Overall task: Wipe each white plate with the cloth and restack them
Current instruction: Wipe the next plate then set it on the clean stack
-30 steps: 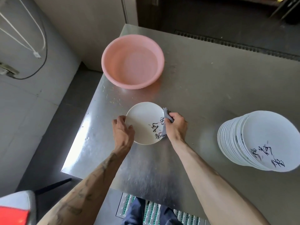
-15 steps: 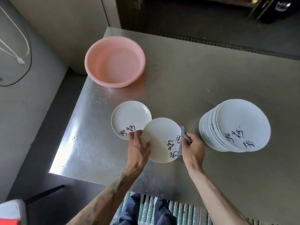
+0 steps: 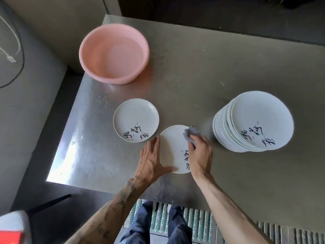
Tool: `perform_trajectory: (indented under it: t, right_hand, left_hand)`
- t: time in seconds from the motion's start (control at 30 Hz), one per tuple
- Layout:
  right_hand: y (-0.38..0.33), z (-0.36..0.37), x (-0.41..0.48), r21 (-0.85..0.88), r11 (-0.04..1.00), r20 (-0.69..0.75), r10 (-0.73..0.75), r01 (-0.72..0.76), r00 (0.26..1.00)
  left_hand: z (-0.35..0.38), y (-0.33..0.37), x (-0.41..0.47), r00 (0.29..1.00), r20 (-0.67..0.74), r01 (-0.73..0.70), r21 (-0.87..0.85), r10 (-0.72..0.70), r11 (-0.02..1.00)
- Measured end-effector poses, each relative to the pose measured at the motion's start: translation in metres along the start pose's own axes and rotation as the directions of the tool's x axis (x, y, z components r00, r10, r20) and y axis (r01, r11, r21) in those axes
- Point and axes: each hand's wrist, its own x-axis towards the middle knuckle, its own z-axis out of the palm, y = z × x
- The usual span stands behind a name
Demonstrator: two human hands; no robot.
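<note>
While a pink basin [image 3: 114, 53] and a lone plate [image 3: 136, 119] sit at the left of the steel table [image 3: 202, 76], the left hand [image 3: 151, 159] lies flat, fingers straight and thumb spread, against the middle plate [image 3: 174, 150]. The right hand [image 3: 200, 152] curls around the grey cloth [image 3: 190, 133], pressing it onto that plate's right side. The plate stack [image 3: 260, 118] stands farther right.

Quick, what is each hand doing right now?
Left hand: open, straight fingers against the rim of the plate.
Right hand: closed, holding the cloth on that plate.
</note>
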Motion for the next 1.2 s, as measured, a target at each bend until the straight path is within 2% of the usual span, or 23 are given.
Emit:
perform_trajectory:
  t: [0.1, 0.23, 0.33, 0.5, 0.67, 0.77, 0.9, 1.03, 1.13, 1.2]
  right_hand:
    - [-0.015, 0.022, 0.007, 0.013, 1.0, 0.069, 0.003, -0.004, 0.998]
    - [-0.043, 0.045, -0.006, 0.068, 0.992, 0.176, -0.119, 0.109, 0.977]
    - [-0.032, 0.041, -0.02, 0.063, 0.98, 0.227, -0.196, 0.186, 0.954]
    - [-0.027, 0.036, -0.003, 0.02, 0.991, 0.207, -0.133, 0.132, 0.969]
    - [-0.021, 0.035, -0.035, 0.01, 0.953, 0.305, -0.291, 0.303, 0.907]
    - [-0.02, 0.033, -0.027, 0.013, 0.939, 0.325, -0.33, 0.344, 0.886]
    - [-0.019, 0.026, 0.011, -0.065, 0.952, 0.29, -0.269, 0.3, 0.919]
    - [0.006, 0.003, 0.011, -0.202, 0.963, 0.144, -0.149, 0.176, 0.978]
    - [0.01, 0.001, 0.006, -0.161, 0.981, 0.101, -0.092, 0.107, 0.991]
    - [-0.004, 0.013, 0.012, -0.104, 0.987, 0.14, -0.106, 0.121, 0.984]
  left_hand:
    - [0.001, -0.003, 0.001, 1.0, 0.003, -0.006, 0.0, 0.006, 1.0]
    - [0.001, -0.003, 0.001, 0.999, -0.035, -0.013, -0.056, 0.011, 0.998]
    - [-0.003, -0.002, -0.003, 0.999, -0.035, -0.039, -0.094, 0.036, 0.995]
    - [-0.005, -0.002, -0.003, 1.0, 0.017, -0.019, -0.071, 0.02, 0.997]
    - [0.001, -0.006, -0.005, 1.0, -0.029, -0.006, -0.064, 0.005, 0.998]
    - [0.002, -0.006, -0.004, 1.0, -0.021, 0.001, -0.047, -0.002, 0.999]
    - [0.001, -0.004, -0.004, 1.0, -0.012, 0.008, -0.019, -0.009, 1.0]
    - [0.002, -0.003, -0.006, 1.0, -0.018, 0.006, 0.013, -0.006, 1.0]
    - [0.0, -0.003, -0.005, 1.0, -0.005, 0.014, 0.0, -0.014, 1.0]
    - [0.0, -0.003, -0.004, 1.0, 0.003, 0.016, -0.009, -0.016, 1.0]
